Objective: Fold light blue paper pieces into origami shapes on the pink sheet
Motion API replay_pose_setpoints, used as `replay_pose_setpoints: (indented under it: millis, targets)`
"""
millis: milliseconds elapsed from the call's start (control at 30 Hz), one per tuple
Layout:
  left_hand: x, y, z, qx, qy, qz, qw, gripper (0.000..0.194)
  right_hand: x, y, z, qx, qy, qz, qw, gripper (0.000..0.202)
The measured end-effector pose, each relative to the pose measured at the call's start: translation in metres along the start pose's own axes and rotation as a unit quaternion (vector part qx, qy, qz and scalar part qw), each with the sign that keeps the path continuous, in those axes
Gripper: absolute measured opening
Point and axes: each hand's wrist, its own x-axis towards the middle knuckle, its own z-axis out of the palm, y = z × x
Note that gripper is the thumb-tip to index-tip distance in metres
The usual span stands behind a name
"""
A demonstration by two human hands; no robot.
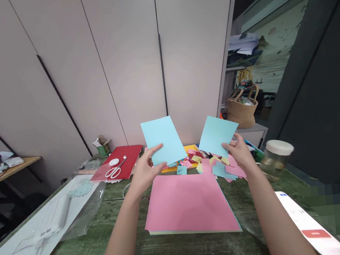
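A left blue sheet (167, 135) and a right blue sheet (214, 133) are hanging apart above the bench (125, 222), toward its far edge. The left hand (148, 163) is gripping the left one near its lower left side; the right hand (235, 147) is pinching the other near its lower right side. Below, a pink-topped paper stack (189, 205) is lying between the forearms. Coloured scraps (195, 161) are spreading behind it, toward the far edge. Scissors (114, 171) are resting on a red sheet (132, 155) near the far left corner, with a small green box (103, 150) standing just behind. A lidded jar (277, 161) is standing toward the right edge, and a phone (308, 220) is lying nearer the near right corner.
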Motion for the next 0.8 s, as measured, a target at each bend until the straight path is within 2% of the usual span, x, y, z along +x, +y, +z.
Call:
replay_pose_setpoints:
  millis: [67, 167, 267, 333, 367, 433, 533, 567, 633, 700, 800]
  targets:
    - [-0.001, 0.001, 0.001, -0.021, -0.016, 0.0, 1.0, 0.053, 0.01, 0.022, -0.007, -0.094, 0.066, -0.009, 0.993, 0.07]
    - [-0.002, 0.003, 0.003, -0.038, -0.039, -0.006, 0.999, 0.054, 0.016, 0.049, -0.015, -0.26, 0.125, -0.007, 0.957, 0.068]
    - [-0.004, 0.005, 0.004, -0.044, -0.063, -0.005, 0.997, 0.055, 0.013, 0.062, -0.018, -0.339, 0.1, 0.004, 0.936, 0.074]
    - [-0.005, 0.006, 0.005, -0.031, -0.072, 0.004, 0.997, 0.054, 0.01, 0.059, -0.015, -0.367, 0.086, 0.009, 0.926, 0.075]
    - [-0.005, 0.007, 0.006, -0.017, -0.075, 0.008, 0.997, 0.054, 0.007, 0.054, -0.012, -0.367, 0.08, 0.007, 0.927, 0.071]
    - [-0.006, 0.008, 0.009, 0.015, -0.081, 0.016, 0.996, 0.053, 0.001, 0.034, -0.002, -0.314, 0.023, -0.013, 0.949, 0.062]
    - [-0.008, 0.01, 0.015, 0.026, -0.1, 0.025, 0.994, 0.053, -0.018, -0.008, 0.02, -0.156, -0.12, -0.008, 0.98, 0.051]
    - [-0.009, 0.011, 0.018, 0.017, -0.108, 0.029, 0.994, 0.053, -0.028, -0.023, 0.029, -0.084, -0.181, -0.001, 0.98, 0.051]
    - [-0.011, 0.013, 0.023, -0.008, -0.128, 0.034, 0.991, 0.054, -0.048, -0.049, 0.045, 0.016, -0.247, 0.002, 0.969, 0.052]
    - [-0.013, 0.015, 0.027, -0.03, -0.143, 0.033, 0.989, 0.055, -0.067, -0.067, 0.059, 0.057, -0.259, -0.015, 0.964, 0.058]
    - [-0.015, 0.018, 0.029, -0.042, -0.146, 0.02, 0.988, 0.054, -0.084, -0.078, 0.072, 0.06, -0.199, -0.042, 0.977, 0.06]
